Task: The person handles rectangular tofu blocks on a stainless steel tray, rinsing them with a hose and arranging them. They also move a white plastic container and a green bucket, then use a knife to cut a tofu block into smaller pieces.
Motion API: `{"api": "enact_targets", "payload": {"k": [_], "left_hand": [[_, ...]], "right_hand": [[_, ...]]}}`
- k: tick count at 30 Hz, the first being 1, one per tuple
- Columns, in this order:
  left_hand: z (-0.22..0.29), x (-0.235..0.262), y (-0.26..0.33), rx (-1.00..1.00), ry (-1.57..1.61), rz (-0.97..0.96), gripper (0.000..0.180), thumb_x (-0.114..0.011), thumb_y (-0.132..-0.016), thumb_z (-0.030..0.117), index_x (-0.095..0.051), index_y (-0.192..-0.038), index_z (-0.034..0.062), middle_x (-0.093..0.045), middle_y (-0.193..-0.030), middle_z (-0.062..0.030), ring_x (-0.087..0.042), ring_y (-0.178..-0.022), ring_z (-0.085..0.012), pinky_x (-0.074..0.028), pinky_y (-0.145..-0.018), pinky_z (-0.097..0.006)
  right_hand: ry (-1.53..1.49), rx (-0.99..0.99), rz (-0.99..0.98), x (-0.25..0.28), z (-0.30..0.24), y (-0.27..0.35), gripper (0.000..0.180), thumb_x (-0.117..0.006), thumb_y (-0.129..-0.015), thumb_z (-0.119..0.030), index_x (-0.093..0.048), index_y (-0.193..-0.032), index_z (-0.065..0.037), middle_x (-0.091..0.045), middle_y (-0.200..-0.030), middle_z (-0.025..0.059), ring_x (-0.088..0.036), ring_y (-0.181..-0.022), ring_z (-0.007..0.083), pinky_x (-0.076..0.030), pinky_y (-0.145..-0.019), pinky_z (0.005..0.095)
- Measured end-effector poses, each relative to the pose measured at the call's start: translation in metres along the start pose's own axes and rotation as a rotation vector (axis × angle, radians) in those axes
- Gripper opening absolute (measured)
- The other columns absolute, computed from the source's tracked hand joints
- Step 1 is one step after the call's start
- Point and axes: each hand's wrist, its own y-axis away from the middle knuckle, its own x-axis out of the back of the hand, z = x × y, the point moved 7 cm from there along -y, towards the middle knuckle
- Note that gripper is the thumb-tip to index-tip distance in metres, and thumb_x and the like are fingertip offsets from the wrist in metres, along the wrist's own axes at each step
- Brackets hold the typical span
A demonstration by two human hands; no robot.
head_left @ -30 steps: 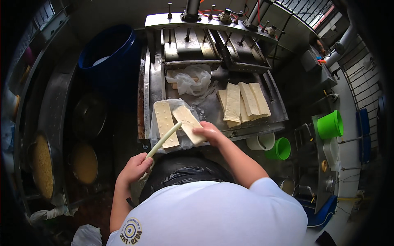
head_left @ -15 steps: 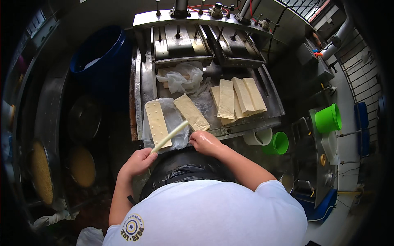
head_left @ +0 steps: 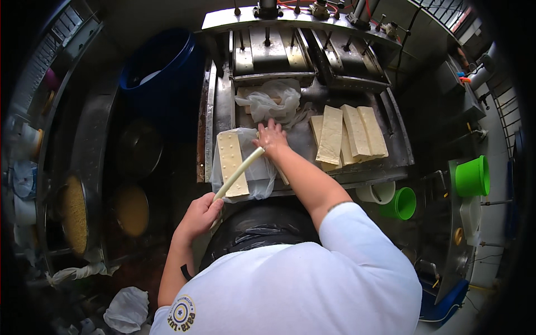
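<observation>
- Left hand (head_left: 202, 215), left of centre, is wrapped around a pale hose (head_left: 240, 171).
- Right hand (head_left: 272, 139), at centre, spreads its fingers over a mostly hidden cream slab (head_left: 283, 176); firm contact is unclear.
- The slab looks moist, probably slippery and breakable; best held along both long sides.

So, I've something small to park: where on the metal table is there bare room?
Bare metal table shows between the right hand and the slab pile, and behind that pile, before the right press tray. The left side is crowded: a plastic sheet, slabs and the pale hose in the left hand at the front, crumpled plastic behind.
</observation>
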Motion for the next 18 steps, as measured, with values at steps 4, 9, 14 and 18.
{"api": "enact_targets", "payload": {"k": [4, 9, 14, 18], "left_hand": [[-0.008, -0.006, 0.004, -0.014, -0.048, 0.050, 0.033, -0.062, -0.106, 0.031, -0.061, -0.088, 0.0038, -0.059, -0.070, -0.0013, -0.053, -0.065, -0.0114, -0.046, -0.061, -0.032], [-0.027, -0.022, 0.017, 0.047, -0.086, 0.050, 0.031, -0.062, -0.106, 0.030, -0.060, -0.089, 0.0033, -0.060, -0.074, -0.0045, -0.055, -0.070, -0.0144, -0.048, -0.065, -0.035], [-0.022, -0.035, 0.003, 0.005, -0.077, -0.011, 0.031, -0.062, -0.105, 0.029, -0.060, -0.092, 0.0020, -0.061, -0.076, -0.0055, -0.055, -0.072, -0.0153, -0.049, -0.068, -0.036], [-0.010, -0.037, -0.009, -0.021, -0.077, -0.060, 0.030, -0.062, -0.105, 0.029, -0.060, -0.095, 0.0008, -0.062, -0.078, -0.0074, -0.056, -0.074, -0.0173, -0.049, -0.070, -0.037]], "right_hand": [[0.091, 0.101, 0.175, -0.011, 0.005, 0.009, 0.087, -0.072, -0.094, -0.046, -0.031, -0.165, -0.018, -0.036, -0.162, 0.0201, -0.042, -0.142, 0.0437, -0.043, -0.111, 0.0579], [-0.021, -0.037, 0.109, -0.022, 0.042, 0.122, 0.095, -0.074, -0.091, -0.045, -0.026, -0.167, -0.016, -0.036, -0.158, 0.0266, -0.046, -0.136, 0.0461, -0.044, -0.111, 0.0555], [-0.125, -0.074, 0.156, -0.057, 0.084, 0.165, 0.101, -0.076, -0.086, -0.047, -0.025, -0.167, -0.015, -0.045, -0.143, 0.0270, -0.050, -0.129, 0.0483, -0.047, -0.109, 0.0556], [-0.485, -0.161, 0.047, -0.034, 0.080, 0.145, 0.103, -0.079, -0.080, -0.046, -0.030, -0.163, -0.010, -0.055, -0.141, 0.0279, -0.058, -0.123, 0.0470, -0.049, -0.108, 0.0517]]}}
